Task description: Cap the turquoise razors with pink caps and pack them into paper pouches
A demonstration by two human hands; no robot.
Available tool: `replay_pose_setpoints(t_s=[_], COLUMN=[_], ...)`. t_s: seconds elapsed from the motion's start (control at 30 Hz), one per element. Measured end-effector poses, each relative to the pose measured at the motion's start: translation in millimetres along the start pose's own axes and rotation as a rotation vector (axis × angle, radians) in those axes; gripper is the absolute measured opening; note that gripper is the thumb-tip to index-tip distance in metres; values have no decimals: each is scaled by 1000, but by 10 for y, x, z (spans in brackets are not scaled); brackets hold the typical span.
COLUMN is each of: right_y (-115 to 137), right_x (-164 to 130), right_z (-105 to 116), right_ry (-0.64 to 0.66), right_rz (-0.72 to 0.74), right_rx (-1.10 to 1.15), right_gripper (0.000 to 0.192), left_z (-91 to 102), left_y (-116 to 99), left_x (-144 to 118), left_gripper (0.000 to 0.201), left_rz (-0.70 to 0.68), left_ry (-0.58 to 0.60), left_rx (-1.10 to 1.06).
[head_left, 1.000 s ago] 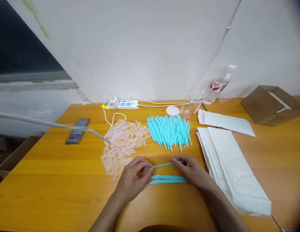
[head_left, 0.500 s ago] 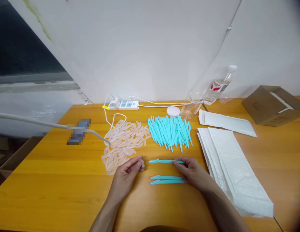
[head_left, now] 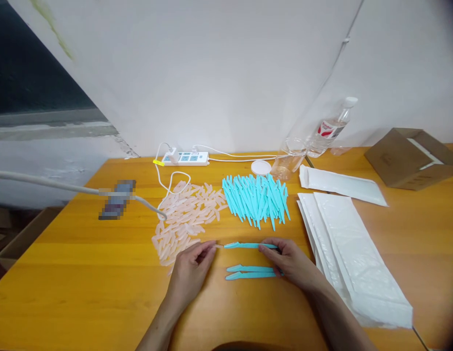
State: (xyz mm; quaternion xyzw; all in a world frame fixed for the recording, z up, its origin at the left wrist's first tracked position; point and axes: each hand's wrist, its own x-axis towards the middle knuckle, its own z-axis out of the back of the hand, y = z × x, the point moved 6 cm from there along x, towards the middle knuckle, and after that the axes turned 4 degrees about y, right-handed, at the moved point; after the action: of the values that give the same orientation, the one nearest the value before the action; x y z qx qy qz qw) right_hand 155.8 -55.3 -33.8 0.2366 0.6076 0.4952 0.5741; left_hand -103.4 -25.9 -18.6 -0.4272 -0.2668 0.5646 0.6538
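Note:
My right hand (head_left: 290,261) pinches the handle of a turquoise eyebrow razor (head_left: 244,245), held level with its blade end pointing left. Below it, two more turquoise razors (head_left: 248,272) extend left from under my lower right fingers; whether those fingers grip them I cannot tell. Between the thumb and forefinger of my left hand (head_left: 193,268) is a small translucent pinkish cap (head_left: 218,246), its tip close to the razor's blade end. Whether they touch is too small to tell. Beyond my left hand lies a spread of similar caps (head_left: 190,209), and right of it a pile of turquoise razors (head_left: 255,197).
White padded mailers (head_left: 358,243) lie on the right of the wooden table (head_left: 66,273). Toward the wall are a power strip (head_left: 190,158), a round white lid (head_left: 261,167), a plastic bottle (head_left: 330,129) and a cardboard box (head_left: 405,158). A white cable (head_left: 66,183) crosses from the left.
My left hand has turned slightly, and the cap in its fingers now points right, toward the razor's blade end. My right hand and its razor have hardly moved.

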Motion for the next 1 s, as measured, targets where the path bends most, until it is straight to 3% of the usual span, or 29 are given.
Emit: replay_pose_setpoints(t_s=[0.27,0.57,0.77,1.0], right_y=[35,75,90,48], right_x=[-14,-28,-50,-52], right_z=[-7,-94,-58,-95], right_ry=[16,51,30,22], right_rz=[-4,24,47,77], right_rx=[5,46,71,-16], right_gripper=[47,41,40,40], left_z=[-49,-176,17,-216], left_y=[42,-193,-14,-143], left_x=[38,57,-28,-15], left_gripper=[48,49,53,49], left_rz=[239,220,309,272], left_ry=[202,271,222,290], left_rx=[-192,-190,-222,-209])
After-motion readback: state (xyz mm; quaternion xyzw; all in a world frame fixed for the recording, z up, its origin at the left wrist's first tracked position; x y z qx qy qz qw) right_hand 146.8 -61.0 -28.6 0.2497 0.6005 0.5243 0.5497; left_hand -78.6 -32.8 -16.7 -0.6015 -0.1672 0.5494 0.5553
